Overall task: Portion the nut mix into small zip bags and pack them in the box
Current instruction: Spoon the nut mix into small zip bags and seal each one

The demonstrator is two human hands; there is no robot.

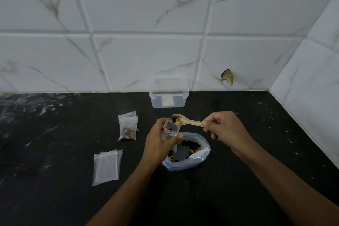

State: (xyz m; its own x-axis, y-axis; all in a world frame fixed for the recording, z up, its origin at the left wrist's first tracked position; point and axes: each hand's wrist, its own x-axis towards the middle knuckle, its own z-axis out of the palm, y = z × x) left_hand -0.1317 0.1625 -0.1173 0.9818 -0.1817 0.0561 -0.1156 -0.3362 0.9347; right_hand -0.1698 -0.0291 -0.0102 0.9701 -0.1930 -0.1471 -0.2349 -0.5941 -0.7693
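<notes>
1. Two surfaces filled most of the frame: a white marble-veined tiled wall (128, 24) across the upper half and a black table (55, 198) across the lower half.
2. The clear plastic box (168, 95) stood on the table against the wall, just above frame centre, with its lid on and a small label on its front.
3. The large bag of nut mix (187, 152) sat open on the table at lower centre, dark and orange pieces visible inside.
4. The left hand (161, 143) was curled round a small zip bag (170, 129), holding it upright with its mouth open, directly above the large bag's left edge.
5. The right hand (225, 128) gripped the handle of a wooden spoon (185, 120), fingers curled tight round it, right of centre.
6. The spoon's bowl, loaded with nuts, was tipped at the small bag's mouth; a few pieces were already inside.
7. Empty zip bags (106, 167) lay in a flat stack at lower left.
8. Filled zip bags (128, 126) lay left of centre, above the empty ones.
9. A chipped hole (227, 76) marked the wall at right of the box.
</notes>
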